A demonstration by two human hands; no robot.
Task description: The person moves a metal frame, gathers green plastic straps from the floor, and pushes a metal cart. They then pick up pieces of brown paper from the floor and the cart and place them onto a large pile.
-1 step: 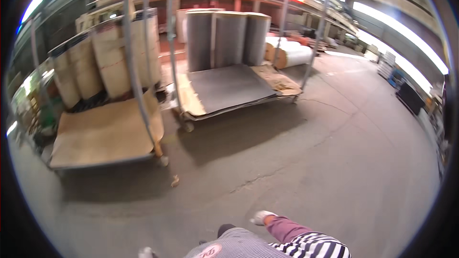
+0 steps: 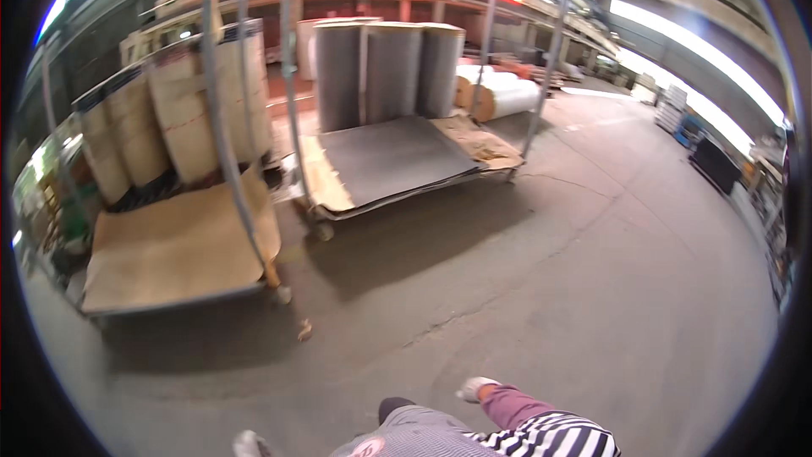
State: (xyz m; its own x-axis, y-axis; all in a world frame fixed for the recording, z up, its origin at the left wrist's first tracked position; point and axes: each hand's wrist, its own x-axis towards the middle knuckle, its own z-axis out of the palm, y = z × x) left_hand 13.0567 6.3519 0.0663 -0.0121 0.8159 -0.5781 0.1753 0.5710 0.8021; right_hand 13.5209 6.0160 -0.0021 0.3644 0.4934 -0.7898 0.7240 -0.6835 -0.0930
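Standing on end, grey rolls [image 2: 392,74] point up — long axes vertical.

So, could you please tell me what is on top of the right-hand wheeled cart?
A dark grey sheet lies flat on the cart, with tan material at both ends; dark upright rolls stand behind the sheet. The deck beneath is covered and cannot be seen.

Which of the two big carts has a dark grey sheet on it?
The cart farther to the right. A dark grey sheet lies on it, while the left cart has a brown one.
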